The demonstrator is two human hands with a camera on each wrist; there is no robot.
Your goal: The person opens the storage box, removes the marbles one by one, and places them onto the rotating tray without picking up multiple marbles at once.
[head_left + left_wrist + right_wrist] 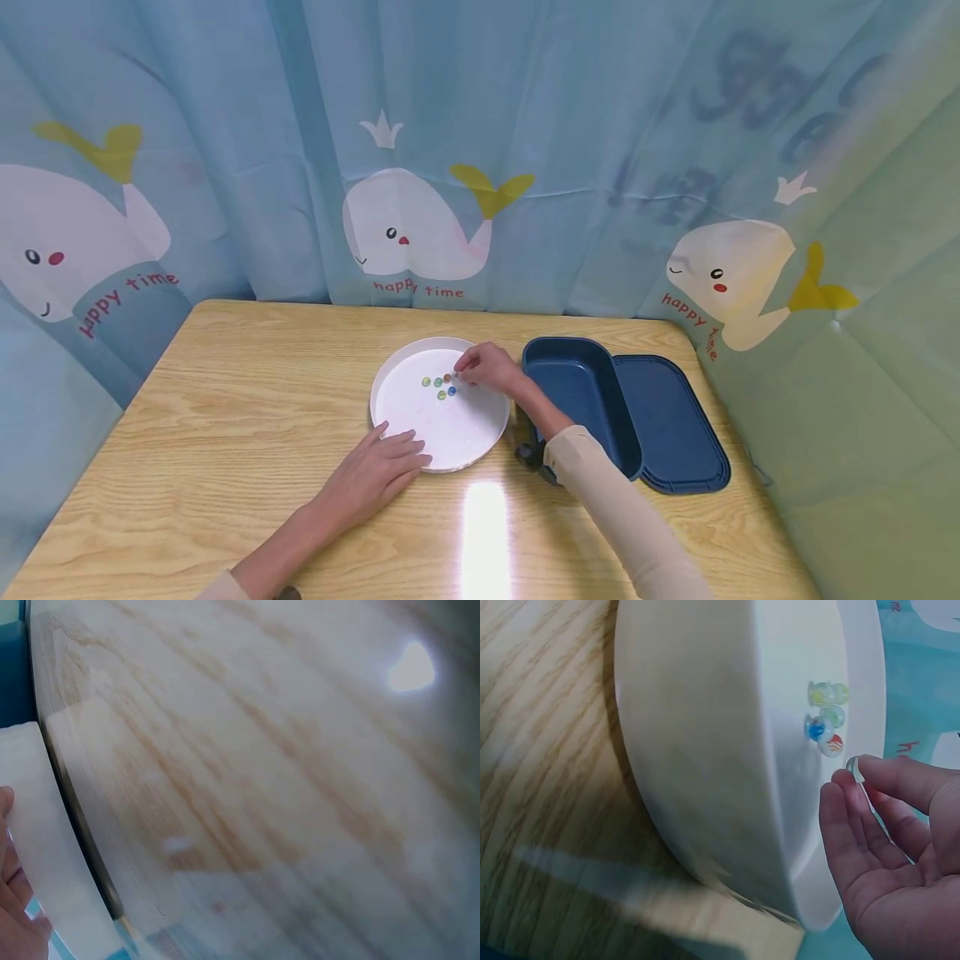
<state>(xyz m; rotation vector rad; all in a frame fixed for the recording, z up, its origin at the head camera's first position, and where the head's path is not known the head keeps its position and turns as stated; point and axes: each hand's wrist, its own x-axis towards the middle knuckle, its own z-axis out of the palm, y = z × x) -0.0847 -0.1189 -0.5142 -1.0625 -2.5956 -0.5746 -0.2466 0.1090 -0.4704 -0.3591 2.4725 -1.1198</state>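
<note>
A round white tray (450,450) with a low wall lies on the table. Inside it several glass marbles (442,396) sit close together; the right wrist view shows a blue one (817,730), a red one (832,745) and yellow-green ones. Just beside this cluster, over the tray, my right hand (491,368) pinches a clear greenish marble (854,769) between thumb and fingertips. At the tray's near left, my left hand (375,471) rests on the rim, its fingers stretched out over it. Only part of that hand appears at the left wrist view's edge.
Right of the tray stands a deep dark-blue box (577,383), with the right forearm passing over its near left side. A flat blue lid (671,425) lies beside the box. Blue curtains (600,167) printed with whales hang behind the wooden table (247,400).
</note>
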